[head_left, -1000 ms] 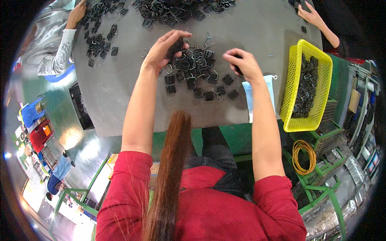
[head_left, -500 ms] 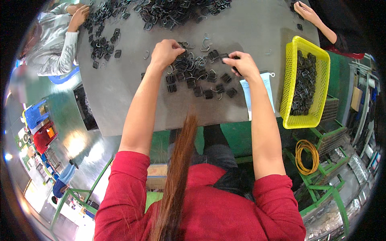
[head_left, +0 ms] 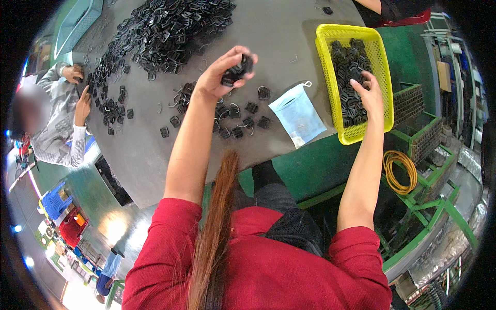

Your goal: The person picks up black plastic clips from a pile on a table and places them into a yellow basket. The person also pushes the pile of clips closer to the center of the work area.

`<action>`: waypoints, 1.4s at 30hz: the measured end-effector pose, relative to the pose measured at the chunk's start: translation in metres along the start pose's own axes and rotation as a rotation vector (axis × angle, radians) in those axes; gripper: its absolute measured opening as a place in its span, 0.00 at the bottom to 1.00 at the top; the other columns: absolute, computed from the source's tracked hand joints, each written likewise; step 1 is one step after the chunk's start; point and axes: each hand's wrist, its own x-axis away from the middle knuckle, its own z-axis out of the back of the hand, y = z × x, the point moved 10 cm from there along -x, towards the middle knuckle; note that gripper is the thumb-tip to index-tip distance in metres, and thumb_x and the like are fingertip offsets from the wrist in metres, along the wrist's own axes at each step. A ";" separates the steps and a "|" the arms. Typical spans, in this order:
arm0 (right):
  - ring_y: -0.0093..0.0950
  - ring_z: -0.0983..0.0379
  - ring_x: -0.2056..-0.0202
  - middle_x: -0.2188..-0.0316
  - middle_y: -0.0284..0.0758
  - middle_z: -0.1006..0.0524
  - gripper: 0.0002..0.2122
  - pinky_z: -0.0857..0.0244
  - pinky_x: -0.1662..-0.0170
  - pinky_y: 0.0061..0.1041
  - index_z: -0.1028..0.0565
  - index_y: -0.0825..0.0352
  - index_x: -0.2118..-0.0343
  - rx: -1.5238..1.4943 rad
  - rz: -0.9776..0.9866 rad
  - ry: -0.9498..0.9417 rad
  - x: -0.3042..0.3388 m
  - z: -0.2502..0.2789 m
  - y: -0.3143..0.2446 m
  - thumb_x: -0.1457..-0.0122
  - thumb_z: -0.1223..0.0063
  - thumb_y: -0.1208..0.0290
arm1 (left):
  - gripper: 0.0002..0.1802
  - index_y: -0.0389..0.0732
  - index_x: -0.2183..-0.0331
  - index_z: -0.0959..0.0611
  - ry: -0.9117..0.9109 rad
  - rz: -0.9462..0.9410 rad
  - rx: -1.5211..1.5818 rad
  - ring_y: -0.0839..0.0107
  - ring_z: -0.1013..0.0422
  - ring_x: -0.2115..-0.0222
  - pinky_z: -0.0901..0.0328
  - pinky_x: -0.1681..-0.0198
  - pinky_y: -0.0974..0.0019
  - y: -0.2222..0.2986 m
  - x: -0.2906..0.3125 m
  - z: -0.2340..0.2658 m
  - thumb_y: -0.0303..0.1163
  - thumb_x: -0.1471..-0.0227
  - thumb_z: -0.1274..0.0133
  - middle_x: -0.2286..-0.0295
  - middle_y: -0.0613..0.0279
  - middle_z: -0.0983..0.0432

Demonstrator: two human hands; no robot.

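Your left hand [head_left: 222, 75] clasps black squarish plastic pieces [head_left: 239, 71]; rightward, under your right hand [head_left: 371, 94] — grip unclear — the yellow perforated plastic basket [head_left: 356, 135] runs lengthwise away.

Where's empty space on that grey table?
The flat grey tabletop has bare room between the black plastic-parts heap and yellow perforated plastic basket, around one metal hook; also lower left, beside the left forearm. Heap and basket are crowded.
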 end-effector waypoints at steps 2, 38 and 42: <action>0.33 0.29 0.68 0.65 0.40 0.27 0.14 0.34 0.63 0.29 0.27 0.67 0.63 0.177 0.217 0.139 0.004 0.008 -0.012 0.52 0.42 0.69 | 0.12 0.43 0.68 0.28 0.150 -0.029 0.043 0.73 0.31 0.71 0.40 0.82 0.78 -0.001 -0.015 -0.006 0.42 0.44 0.54 0.64 0.59 0.31; 0.36 0.28 0.62 0.64 0.39 0.26 0.08 0.34 0.61 0.34 0.27 0.63 0.65 -0.253 0.246 -0.506 0.137 -0.124 -0.170 0.49 0.49 0.73 | 0.16 0.45 0.64 0.23 0.791 -0.084 -1.688 0.59 0.33 0.61 0.37 0.60 0.57 -0.038 0.081 0.030 0.34 0.59 0.42 0.65 0.59 0.29; 0.38 0.28 0.66 0.66 0.40 0.26 0.11 0.34 0.63 0.34 0.27 0.63 0.64 -0.078 0.303 -0.464 0.178 -0.178 -0.203 0.53 0.44 0.72 | 0.19 0.45 0.62 0.26 0.790 -0.017 -1.889 0.59 0.35 0.60 0.38 0.59 0.59 -0.047 0.130 0.064 0.35 0.60 0.41 0.63 0.60 0.31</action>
